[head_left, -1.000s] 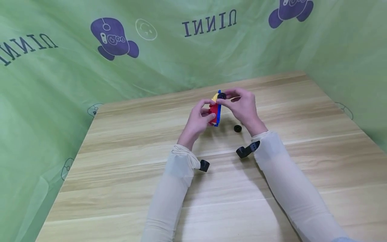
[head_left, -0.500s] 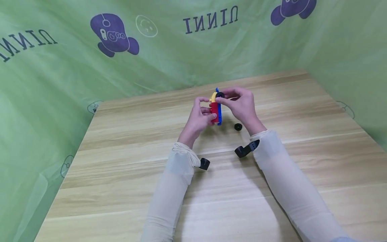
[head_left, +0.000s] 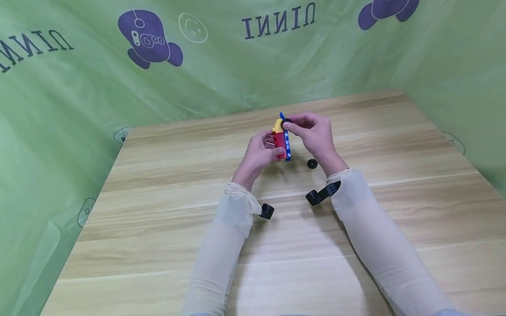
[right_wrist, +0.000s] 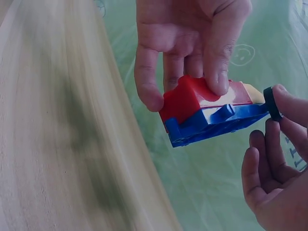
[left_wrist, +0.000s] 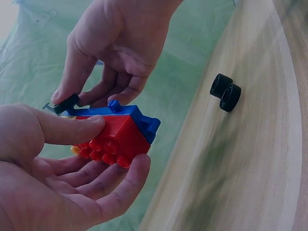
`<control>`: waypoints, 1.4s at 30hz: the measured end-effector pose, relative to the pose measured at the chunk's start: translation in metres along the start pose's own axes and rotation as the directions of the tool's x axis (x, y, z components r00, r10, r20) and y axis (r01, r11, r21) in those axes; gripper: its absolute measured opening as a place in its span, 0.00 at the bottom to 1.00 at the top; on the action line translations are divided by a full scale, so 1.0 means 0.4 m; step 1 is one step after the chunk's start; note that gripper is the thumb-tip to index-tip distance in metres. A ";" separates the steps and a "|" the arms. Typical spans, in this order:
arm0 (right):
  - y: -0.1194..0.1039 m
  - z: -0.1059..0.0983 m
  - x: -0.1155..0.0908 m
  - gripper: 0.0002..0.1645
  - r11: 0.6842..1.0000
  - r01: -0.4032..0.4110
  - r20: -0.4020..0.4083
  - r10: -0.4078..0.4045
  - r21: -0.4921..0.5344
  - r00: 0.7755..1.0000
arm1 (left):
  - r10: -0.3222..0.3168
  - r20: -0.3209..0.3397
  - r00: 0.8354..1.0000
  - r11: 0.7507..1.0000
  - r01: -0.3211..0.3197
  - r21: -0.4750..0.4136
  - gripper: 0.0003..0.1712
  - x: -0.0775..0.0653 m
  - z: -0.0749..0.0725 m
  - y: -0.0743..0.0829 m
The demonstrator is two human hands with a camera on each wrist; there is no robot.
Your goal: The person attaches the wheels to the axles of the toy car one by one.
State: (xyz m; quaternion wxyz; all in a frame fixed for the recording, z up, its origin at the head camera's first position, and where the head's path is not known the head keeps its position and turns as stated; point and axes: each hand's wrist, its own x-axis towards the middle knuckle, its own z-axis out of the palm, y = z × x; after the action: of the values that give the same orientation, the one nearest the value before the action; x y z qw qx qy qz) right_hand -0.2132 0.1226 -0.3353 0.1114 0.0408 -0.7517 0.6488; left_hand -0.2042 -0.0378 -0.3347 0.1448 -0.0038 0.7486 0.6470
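Note:
My left hand (head_left: 258,153) grips a building-block toy vehicle (left_wrist: 127,132) by its red block, thumb on one flat side and fingers by the studs. It has a blue chassis (right_wrist: 211,125) underneath and a yellow block (head_left: 278,126) at its far end. Between thumb and fingers my right hand (head_left: 316,131) pinches a black wheel (right_wrist: 272,103) against the side of the chassis near that yellow end. Whether the wheel sits fully on its axle I cannot tell. A bare blue axle peg (right_wrist: 223,113) sticks out toward the other end. Both hands hold the toy above the table.
Two more black wheels (left_wrist: 230,98) lie close together on the wooden table (head_left: 158,219); the head view shows one loose wheel (head_left: 312,163) beside my right wrist. A green printed cloth (head_left: 221,79) hangs behind the table and along its sides.
The toy has turned slightly in my hands, showing more of its blue underside. My left index finger has drawn back from the yellow block. My right hand keeps pinching the wheel.

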 end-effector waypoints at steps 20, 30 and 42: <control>-0.030 -0.012 0.002 0.16 0.970 -0.217 0.144 0.200 0.113 0.969 | 0.054 0.039 0.998 0.999 -0.054 0.001 0.35 -0.002 0.001 0.005; -0.028 -0.008 0.006 0.06 0.965 -0.208 0.146 0.185 0.158 0.972 | 0.065 0.048 0.997 0.998 -0.064 -0.023 0.34 -0.004 0.002 -0.002; -0.019 -0.003 0.007 0.02 0.964 -0.216 0.132 0.197 0.157 0.972 | 0.063 0.057 0.996 0.998 -0.061 -0.027 0.33 -0.004 0.002 -0.011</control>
State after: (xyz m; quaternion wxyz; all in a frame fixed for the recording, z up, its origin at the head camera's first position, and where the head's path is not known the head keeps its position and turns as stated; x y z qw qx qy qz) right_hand -0.2143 0.1228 -0.3271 -0.0043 0.0089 -0.6987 0.7154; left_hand -0.2015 -0.0382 -0.3387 0.1462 0.0365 0.7357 0.6603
